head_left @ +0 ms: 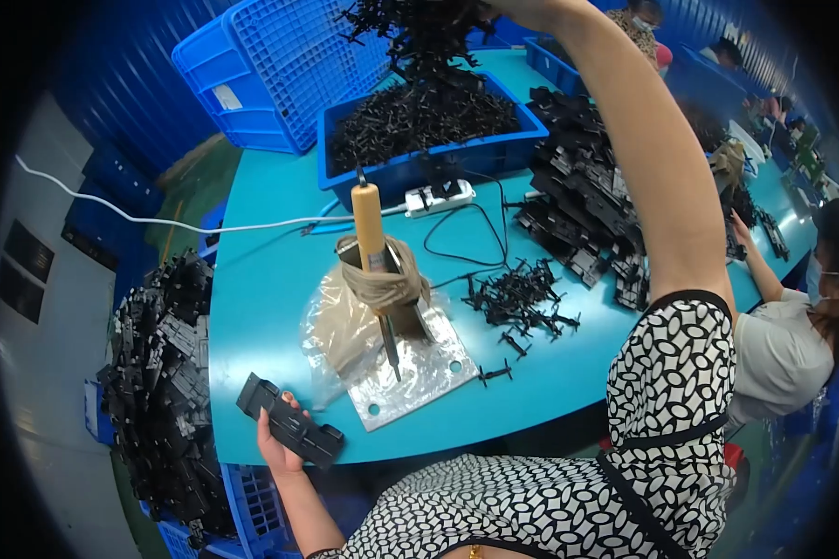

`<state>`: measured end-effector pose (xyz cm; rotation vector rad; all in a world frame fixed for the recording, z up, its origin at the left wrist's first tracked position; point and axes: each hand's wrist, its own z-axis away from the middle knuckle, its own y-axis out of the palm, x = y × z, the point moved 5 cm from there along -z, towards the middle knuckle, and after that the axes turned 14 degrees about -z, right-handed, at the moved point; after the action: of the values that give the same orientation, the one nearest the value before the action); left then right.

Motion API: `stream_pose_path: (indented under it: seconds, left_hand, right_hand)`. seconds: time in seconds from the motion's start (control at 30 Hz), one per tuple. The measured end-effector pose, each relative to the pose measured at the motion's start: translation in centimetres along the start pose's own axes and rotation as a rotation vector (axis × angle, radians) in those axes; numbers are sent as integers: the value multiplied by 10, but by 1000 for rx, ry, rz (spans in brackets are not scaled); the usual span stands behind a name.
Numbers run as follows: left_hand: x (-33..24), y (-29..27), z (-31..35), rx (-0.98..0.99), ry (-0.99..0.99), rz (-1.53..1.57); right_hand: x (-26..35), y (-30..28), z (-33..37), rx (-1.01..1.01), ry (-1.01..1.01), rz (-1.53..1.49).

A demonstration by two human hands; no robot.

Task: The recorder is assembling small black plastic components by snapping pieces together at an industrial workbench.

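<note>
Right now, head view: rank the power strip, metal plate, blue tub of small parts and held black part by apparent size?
1. Blue tub
2. Metal plate
3. Black part
4. Power strip, farther back than the black part

One view: head cam, L of side-by-side pair, wide fisheye, on person's head. Faces down + fwd over turquoise surface [270, 307], mid-range; near edge bends across 7 to 4 o'clock (as read on pic). Upright, unmirrored. V. close: wearer's patterned top [522, 498], 5–6 o'clock. Near: L grip [282, 445], approx 7; R arm [671, 186] sweeps 3 to 1, R grip [527, 7] cut by top edge. Bkgd: corrugated blue wall [149, 84] at 10; co-worker [632, 33] small, 1–2. Corners dark.
</note>
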<state>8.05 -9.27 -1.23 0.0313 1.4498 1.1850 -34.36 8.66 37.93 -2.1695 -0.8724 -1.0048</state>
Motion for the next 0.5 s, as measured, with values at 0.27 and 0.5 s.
stream_pose_path:
  seconds: [0.27, 0.5]
  left_hand:
    - [-2, -14, 8, 22, 28, -5]
    - [-1, -8, 3, 54, 12, 9]
  right_hand:
    - [-36, 12, 130, 78, -155, 342]
    - [-133, 40, 274, 6, 269, 352]
